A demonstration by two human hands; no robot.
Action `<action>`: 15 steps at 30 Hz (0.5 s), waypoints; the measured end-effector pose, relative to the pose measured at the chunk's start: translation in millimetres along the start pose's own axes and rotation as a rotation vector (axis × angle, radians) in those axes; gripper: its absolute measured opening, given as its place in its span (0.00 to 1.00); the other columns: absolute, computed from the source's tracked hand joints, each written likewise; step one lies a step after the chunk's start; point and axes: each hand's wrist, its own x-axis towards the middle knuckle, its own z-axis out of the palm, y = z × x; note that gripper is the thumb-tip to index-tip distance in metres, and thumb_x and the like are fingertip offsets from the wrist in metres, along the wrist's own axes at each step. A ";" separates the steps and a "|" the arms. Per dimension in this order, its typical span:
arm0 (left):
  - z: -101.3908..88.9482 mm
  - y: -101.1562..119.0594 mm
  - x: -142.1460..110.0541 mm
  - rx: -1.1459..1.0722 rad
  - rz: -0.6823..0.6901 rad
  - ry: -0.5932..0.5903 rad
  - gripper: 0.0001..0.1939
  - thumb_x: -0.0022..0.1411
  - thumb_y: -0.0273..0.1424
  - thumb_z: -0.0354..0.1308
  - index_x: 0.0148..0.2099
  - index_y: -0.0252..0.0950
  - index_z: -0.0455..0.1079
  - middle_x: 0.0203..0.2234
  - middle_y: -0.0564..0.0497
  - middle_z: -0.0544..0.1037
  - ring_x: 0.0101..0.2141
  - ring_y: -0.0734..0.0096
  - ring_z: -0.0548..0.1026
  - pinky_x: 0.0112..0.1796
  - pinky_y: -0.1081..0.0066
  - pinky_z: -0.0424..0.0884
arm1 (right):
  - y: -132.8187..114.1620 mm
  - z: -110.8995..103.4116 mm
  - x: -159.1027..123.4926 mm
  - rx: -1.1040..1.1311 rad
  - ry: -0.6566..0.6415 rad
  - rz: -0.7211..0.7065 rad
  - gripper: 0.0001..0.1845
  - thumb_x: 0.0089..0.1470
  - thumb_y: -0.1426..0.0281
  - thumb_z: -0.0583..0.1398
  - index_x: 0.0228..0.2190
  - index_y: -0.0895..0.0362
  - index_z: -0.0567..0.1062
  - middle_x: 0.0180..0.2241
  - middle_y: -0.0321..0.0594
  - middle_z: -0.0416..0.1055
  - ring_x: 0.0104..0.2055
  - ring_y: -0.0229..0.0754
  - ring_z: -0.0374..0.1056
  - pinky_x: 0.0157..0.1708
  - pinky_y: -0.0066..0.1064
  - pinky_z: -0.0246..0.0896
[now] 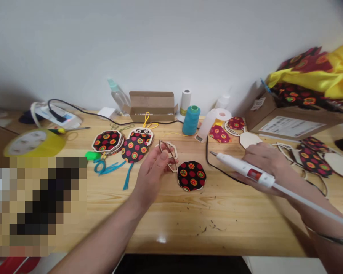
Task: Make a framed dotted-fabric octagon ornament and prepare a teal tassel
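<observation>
Fingers [161,159] of the left hand [149,176] pinch a thin, pale wooden openwork frame [173,167] by one side, tilted up off the bench [160,220]; from the head view, my only one, I judge that this edge grip leaves most of the rim free. The right hand [260,158] is wrapped around a white plastic glue gun [234,163], its narrow nozzle pointing toward the bench's left edge and a long translucent glue stick [308,201] running back over the forearm. That hold probably gives good aim with the hot tip well apart from both hands.

Between the hands, about midway along the bench, I see a black fabric disc with red and orange flowers [191,176] lying flat just beside the frame, likely for easy reach. Near the back edge stand a teal thread cone [191,121] and a brown cardboard box [162,99], presumably out of the hands' way. Toward the back right corner, a larger brown carton [331,120] bears a white printed label [292,125], too small for me to read. I can make out no brand on the gun.
</observation>
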 end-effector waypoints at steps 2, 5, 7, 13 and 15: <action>0.3 0.5 0.2 0.003 -0.001 0.005 0.20 0.56 0.44 0.55 0.46 0.37 0.68 0.45 0.47 0.70 0.35 0.69 0.72 0.35 0.70 0.69 | 5.4 2.0 -6.6 0.003 0.016 -0.007 0.15 0.50 0.62 0.60 0.18 0.56 0.67 0.20 0.37 0.59 0.24 0.39 0.56 0.28 0.34 0.48; 1.0 1.0 0.1 0.017 0.005 0.003 0.19 0.57 0.44 0.54 0.46 0.37 0.68 0.44 0.46 0.70 0.35 0.70 0.72 0.33 0.71 0.68 | 4.3 9.7 -13.0 0.078 0.020 -0.023 0.14 0.48 0.63 0.61 0.19 0.57 0.66 0.20 0.37 0.59 0.24 0.39 0.56 0.27 0.33 0.48; 1.5 1.1 0.2 0.016 0.010 -0.001 0.19 0.57 0.44 0.54 0.45 0.37 0.68 0.44 0.47 0.71 0.34 0.70 0.72 0.33 0.72 0.68 | -0.4 15.0 -14.2 0.140 0.015 -0.032 0.14 0.48 0.64 0.61 0.18 0.58 0.66 0.20 0.36 0.59 0.24 0.38 0.56 0.27 0.32 0.48; 1.1 0.1 1.9 -0.010 0.016 0.013 0.16 0.57 0.43 0.54 0.43 0.38 0.69 0.44 0.49 0.71 0.34 0.72 0.72 0.32 0.73 0.69 | -9.0 20.9 -14.1 0.249 -0.062 -0.036 0.15 0.50 0.63 0.59 0.19 0.57 0.65 0.20 0.36 0.58 0.25 0.38 0.55 0.28 0.32 0.48; 0.8 0.0 2.6 -0.014 0.018 0.015 0.16 0.57 0.42 0.55 0.43 0.39 0.69 0.44 0.49 0.71 0.33 0.71 0.72 0.32 0.72 0.69 | -9.0 21.0 -14.8 0.267 -0.083 -0.042 0.15 0.49 0.62 0.60 0.19 0.57 0.65 0.21 0.36 0.58 0.25 0.38 0.56 0.29 0.33 0.48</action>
